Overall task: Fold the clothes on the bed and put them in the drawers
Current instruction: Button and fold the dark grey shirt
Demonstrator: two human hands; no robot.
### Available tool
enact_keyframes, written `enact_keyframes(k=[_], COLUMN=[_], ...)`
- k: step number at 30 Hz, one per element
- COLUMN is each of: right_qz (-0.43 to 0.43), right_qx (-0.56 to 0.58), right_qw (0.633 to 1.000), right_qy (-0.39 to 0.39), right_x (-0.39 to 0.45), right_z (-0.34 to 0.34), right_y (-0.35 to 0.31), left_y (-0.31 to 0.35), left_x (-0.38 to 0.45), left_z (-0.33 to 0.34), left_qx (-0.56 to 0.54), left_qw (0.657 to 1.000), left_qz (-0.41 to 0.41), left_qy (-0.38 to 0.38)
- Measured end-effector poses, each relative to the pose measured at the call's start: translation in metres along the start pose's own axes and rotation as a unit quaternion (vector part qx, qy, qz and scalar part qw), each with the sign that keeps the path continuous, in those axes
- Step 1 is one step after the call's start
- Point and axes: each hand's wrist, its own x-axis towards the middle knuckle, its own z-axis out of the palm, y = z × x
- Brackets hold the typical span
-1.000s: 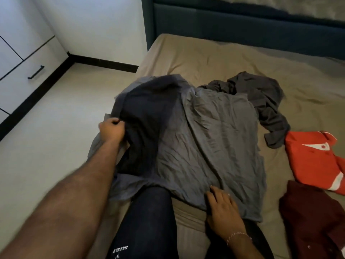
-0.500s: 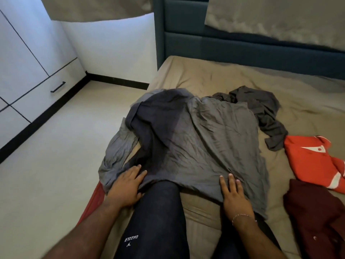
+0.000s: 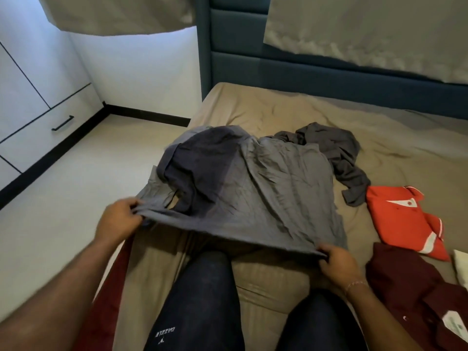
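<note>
A wrinkled grey shirt [image 3: 266, 193] lies spread on the tan bed [image 3: 253, 110], with a darker panel folded over its left side. My left hand [image 3: 119, 219] grips the shirt's near left corner. My right hand [image 3: 336, 262] pinches the near right corner of the hem. The near edge is lifted off the bed, stretched between both hands above my knees. White drawers [image 3: 40, 133] with a black handle stand at the left wall.
A crumpled dark grey garment [image 3: 339, 155] lies behind the shirt. A folded red shirt [image 3: 402, 219] and a maroon garment [image 3: 415, 295] lie to the right. A red cloth [image 3: 109, 287] hangs at the bed's left edge. The blue headboard [image 3: 304, 72] stands behind.
Both hands went from pressing flat on the shirt's near edge to gripping its corners and lifting the hem. The view tilted upward.
</note>
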Motion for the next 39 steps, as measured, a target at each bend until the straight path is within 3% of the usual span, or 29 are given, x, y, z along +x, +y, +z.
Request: enact_keyframes(k=[3,6,9,12,15,17,18,20,22,24,26,30,35,39], right_qz=[-0.031,-0.014,0.051,0.095,0.138,0.234,0.302,0.415,0.432,0.422,0.406,0.376,0.392,0.428], right_qx=[0.048,0.094,0.093,0.043,0.145,0.244,0.306,0.515,0.68,0.742,0.754,0.778,0.759,0.721], right_qw=[0.998,0.995,0.986,0.974,0.935,0.873,0.823,0.666,0.552,0.502,0.502,0.486,0.494,0.511], right_qy=[-0.008,0.038,0.132,0.201,0.292,0.35,0.371,0.345,0.216,0.137,0.122,0.131,0.163,0.191], right_x=[0.034,0.078,0.119,0.135,0.114,0.091,0.081,0.072,0.069,0.067,0.072,0.097,0.106,0.081], right_z=[-0.038,-0.076,-0.102,-0.1,-0.065,-0.034,-0.018,0.007,0.028,0.034,0.035,0.022,0.011,0.006], right_y=[0.004,0.005,0.0,-0.01,-0.02,-0.02,-0.018,-0.012,-0.006,-0.01,-0.01,-0.006,0.025,0.032], left_y=[0.033,0.076,0.123,0.164,0.168,0.154,0.148,0.13,0.112,0.104,0.106,0.117,0.108,0.081], left_x=[0.041,0.085,0.128,0.137,0.091,0.05,0.031,0.017,0.031,0.057,0.083,0.119,0.136,0.102], left_z=[-0.015,-0.018,-0.009,0.017,0.075,0.122,0.141,0.165,0.176,0.173,0.169,0.161,0.14,0.131], left_qx=[-0.042,-0.073,-0.052,0.077,-0.034,-0.202,-0.297,-0.438,-0.51,-0.58,-0.624,-0.637,-0.653,-0.636], left_qw=[0.999,0.996,0.998,0.994,0.987,0.979,0.944,0.833,0.765,0.719,0.69,0.687,0.655,0.674], left_qz=[-0.004,0.025,0.026,0.018,0.099,-0.015,-0.137,-0.323,-0.377,-0.371,-0.36,-0.342,-0.366,-0.338], left_qy=[-0.012,-0.036,0.004,0.075,0.12,0.034,-0.031,-0.103,-0.112,-0.094,-0.074,-0.072,0.103,0.162])
